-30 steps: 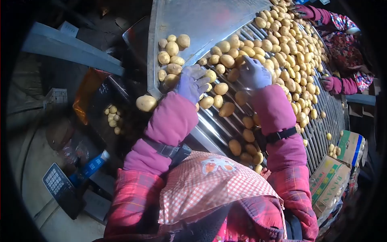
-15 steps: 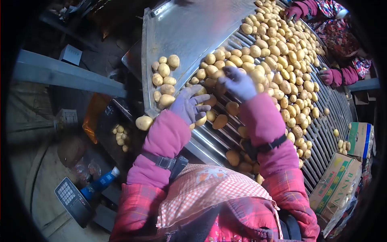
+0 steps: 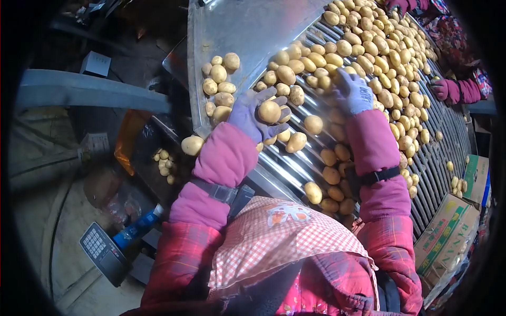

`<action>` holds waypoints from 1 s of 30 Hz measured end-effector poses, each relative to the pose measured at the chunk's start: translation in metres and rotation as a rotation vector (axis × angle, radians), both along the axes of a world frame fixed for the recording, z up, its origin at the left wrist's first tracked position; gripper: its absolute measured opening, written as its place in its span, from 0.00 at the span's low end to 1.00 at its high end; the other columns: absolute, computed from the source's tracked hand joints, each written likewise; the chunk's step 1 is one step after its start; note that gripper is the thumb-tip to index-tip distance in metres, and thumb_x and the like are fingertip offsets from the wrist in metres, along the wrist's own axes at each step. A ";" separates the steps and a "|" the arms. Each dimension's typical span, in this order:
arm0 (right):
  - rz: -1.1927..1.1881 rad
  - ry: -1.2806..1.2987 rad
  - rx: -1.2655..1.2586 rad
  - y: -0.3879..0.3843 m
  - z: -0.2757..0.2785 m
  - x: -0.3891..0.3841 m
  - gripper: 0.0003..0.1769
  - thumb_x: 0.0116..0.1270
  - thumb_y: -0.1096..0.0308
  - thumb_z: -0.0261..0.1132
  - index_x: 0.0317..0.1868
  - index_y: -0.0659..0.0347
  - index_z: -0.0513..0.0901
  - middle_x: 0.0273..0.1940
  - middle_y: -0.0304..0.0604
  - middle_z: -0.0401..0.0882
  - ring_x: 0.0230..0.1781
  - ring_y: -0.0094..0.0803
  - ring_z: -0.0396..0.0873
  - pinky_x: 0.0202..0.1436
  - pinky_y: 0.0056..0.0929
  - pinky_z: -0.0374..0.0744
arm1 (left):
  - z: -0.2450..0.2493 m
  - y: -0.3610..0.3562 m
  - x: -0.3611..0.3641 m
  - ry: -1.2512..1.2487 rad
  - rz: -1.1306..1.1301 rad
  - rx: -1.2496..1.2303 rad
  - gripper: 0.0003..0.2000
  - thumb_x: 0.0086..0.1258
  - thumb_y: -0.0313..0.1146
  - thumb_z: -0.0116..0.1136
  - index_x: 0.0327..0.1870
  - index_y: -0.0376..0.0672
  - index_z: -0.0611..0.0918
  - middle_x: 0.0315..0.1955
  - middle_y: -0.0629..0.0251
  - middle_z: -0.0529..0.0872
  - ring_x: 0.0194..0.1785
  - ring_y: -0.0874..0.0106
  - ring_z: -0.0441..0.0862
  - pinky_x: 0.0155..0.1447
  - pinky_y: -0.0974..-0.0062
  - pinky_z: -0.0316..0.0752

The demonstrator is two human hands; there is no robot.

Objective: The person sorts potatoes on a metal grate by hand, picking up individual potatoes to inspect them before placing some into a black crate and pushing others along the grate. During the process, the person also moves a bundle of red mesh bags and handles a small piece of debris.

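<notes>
My left hand [image 3: 253, 113], in a purple glove, holds a potato [image 3: 269, 111] just above the near end of the roller conveyor [image 3: 284, 163]. My right hand [image 3: 353, 92], also gloved, rests palm down on the mass of potatoes [image 3: 379, 63] riding the rollers; I cannot see whether it grips one. A small group of potatoes [image 3: 219, 87] lies on the steel chute [image 3: 242, 31] left of my left hand. One potato [image 3: 192, 145] sits at the chute's lower corner.
Another person's gloved hand [image 3: 443, 88] and pink sleeve work the far side of the belt. Cardboard boxes [image 3: 448, 231] stand at the right. A dark bin [image 3: 163, 160] with potatoes lies below the chute. A scale keypad [image 3: 100, 250] sits on the floor at the left.
My left hand has lifted a potato off the rollers and turned palm up. My right hand has moved right and settled on the potato pile.
</notes>
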State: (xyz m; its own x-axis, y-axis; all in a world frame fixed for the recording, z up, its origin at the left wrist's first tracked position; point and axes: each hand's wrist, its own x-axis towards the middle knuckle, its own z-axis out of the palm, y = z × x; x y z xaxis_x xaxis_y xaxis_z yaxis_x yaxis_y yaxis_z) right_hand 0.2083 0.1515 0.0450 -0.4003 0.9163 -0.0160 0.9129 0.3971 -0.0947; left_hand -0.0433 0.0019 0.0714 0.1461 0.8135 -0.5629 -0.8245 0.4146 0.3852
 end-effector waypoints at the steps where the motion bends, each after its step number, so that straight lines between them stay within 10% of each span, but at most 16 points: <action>1: 0.034 0.062 0.043 -0.007 0.006 -0.010 0.32 0.61 0.45 0.63 0.65 0.42 0.70 0.51 0.47 0.78 0.51 0.45 0.78 0.53 0.46 0.75 | 0.001 0.000 0.000 0.008 0.006 -0.013 0.29 0.74 0.56 0.35 0.66 0.44 0.67 0.61 0.50 0.72 0.56 0.53 0.78 0.50 0.57 0.79; 8: 0.104 1.033 -0.481 -0.057 0.007 -0.061 0.29 0.64 0.65 0.67 0.64 0.62 0.72 0.55 0.48 0.76 0.56 0.34 0.76 0.60 0.30 0.74 | 0.009 -0.011 0.000 0.115 -0.141 0.073 0.27 0.71 0.53 0.45 0.62 0.42 0.71 0.44 0.58 0.82 0.34 0.69 0.82 0.33 0.77 0.78; 13: 0.267 0.547 -0.118 -0.048 0.028 -0.066 0.24 0.67 0.57 0.61 0.60 0.58 0.75 0.55 0.51 0.77 0.54 0.48 0.76 0.58 0.41 0.74 | 0.008 -0.014 -0.002 0.123 -0.095 0.104 0.32 0.65 0.57 0.53 0.61 0.39 0.72 0.44 0.53 0.83 0.25 0.70 0.82 0.24 0.77 0.77; 16: 0.265 0.466 0.282 -0.027 0.015 -0.075 0.20 0.59 0.53 0.64 0.50 0.52 0.79 0.46 0.44 0.80 0.48 0.43 0.77 0.53 0.45 0.71 | 0.002 -0.012 -0.005 -0.003 0.000 0.036 0.28 0.68 0.58 0.46 0.53 0.40 0.76 0.42 0.53 0.84 0.28 0.67 0.83 0.26 0.75 0.76; 22: 0.230 0.172 0.287 -0.019 -0.013 -0.135 0.17 0.53 0.58 0.65 0.44 0.51 0.77 0.40 0.43 0.76 0.48 0.40 0.74 0.55 0.44 0.68 | 0.006 -0.001 -0.011 0.017 0.119 -0.106 0.30 0.69 0.63 0.40 0.47 0.42 0.79 0.40 0.55 0.84 0.35 0.63 0.82 0.29 0.71 0.75; 26: 0.208 0.193 0.305 -0.022 -0.020 -0.131 0.15 0.54 0.61 0.63 0.43 0.52 0.77 0.40 0.44 0.75 0.48 0.41 0.74 0.55 0.44 0.68 | 0.010 -0.008 -0.010 -0.315 0.254 -0.035 0.30 0.69 0.60 0.44 0.55 0.37 0.71 0.56 0.47 0.75 0.56 0.52 0.77 0.49 0.59 0.80; 30: 0.179 0.324 0.298 -0.032 -0.019 -0.120 0.16 0.55 0.61 0.64 0.44 0.53 0.77 0.42 0.46 0.76 0.49 0.44 0.74 0.55 0.45 0.68 | -0.006 -0.009 -0.013 -0.354 0.298 0.051 0.41 0.68 0.65 0.38 0.65 0.30 0.63 0.64 0.44 0.67 0.69 0.53 0.64 0.70 0.55 0.61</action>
